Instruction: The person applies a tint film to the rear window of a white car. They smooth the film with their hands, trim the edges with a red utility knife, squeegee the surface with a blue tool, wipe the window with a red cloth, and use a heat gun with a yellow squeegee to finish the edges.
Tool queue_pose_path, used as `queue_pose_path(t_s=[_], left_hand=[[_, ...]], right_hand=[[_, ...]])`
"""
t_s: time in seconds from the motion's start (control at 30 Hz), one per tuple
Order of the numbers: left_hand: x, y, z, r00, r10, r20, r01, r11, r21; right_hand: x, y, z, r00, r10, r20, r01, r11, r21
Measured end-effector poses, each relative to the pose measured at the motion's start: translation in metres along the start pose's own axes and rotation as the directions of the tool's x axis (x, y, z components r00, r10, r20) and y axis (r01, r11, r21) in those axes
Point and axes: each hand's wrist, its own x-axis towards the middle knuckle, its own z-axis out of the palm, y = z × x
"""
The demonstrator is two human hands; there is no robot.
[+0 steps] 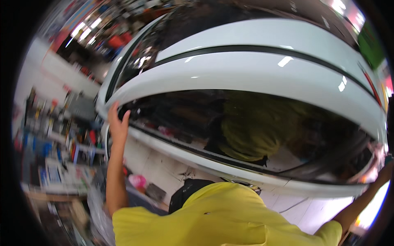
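Observation:
In front of me stands a white car body (230, 74) with a dark side window (184, 119), which mirrors a yellow shirt. My left hand (118, 125) is raised to the left end of the window, next to the white pillar, with thumb and fingers apart. It appears to touch the pillar or window edge; actual contact is hard to make out. Far to the right, my right arm (365, 197) stretches to the other end of the car. My right hand (386, 171) lies at the dark picture rim, its fingers cut off from view.
A white lower strip of the car (246, 174) runs beneath the window. To the left are cluttered shelves and tools (49, 119), with crumpled clear plastic (100, 213) nearer me. A pink item (137, 181) rests low beside a dark block (156, 191). Something green (371, 45) stands beyond the car.

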Motion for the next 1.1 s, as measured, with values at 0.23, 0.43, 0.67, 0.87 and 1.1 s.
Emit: queue_pose_path(t_s=[0.23, 0.43, 0.67, 0.87, 1.1], left_hand=[[0.003, -0.137, 0.019, 0.955, 0.233, 0.182, -0.2, 0.963, -0.182], [0.03, -0.172, 0.007, 0.896, 0.304, 0.323, -0.173, 0.91, -0.378], [0.03, -0.186, 0.009, 0.901, 0.203, 0.383, -0.01, 0.893, -0.45], [0.029, -0.213, 0.021, 0.857, 0.237, 0.458, -0.092, 0.944, -0.316], [0.004, -0.216, -0.021, 0.765, 0.583, 0.275, -0.44, 0.784, -0.438]], right_hand=[[-0.401, -0.336, 0.16, 0.616, 0.752, 0.233, -0.786, 0.566, 0.25], [-0.365, -0.391, 0.234, 0.553, 0.814, 0.179, -0.74, 0.38, 0.555], [-0.388, -0.454, 0.321, 0.553, 0.782, 0.287, -0.674, 0.217, 0.706], [-0.532, -0.571, 0.381, 0.312, 0.701, 0.642, -0.944, 0.151, 0.294], [-0.429, -0.458, 0.296, 0.645, 0.742, 0.184, -0.571, 0.307, 0.761]])
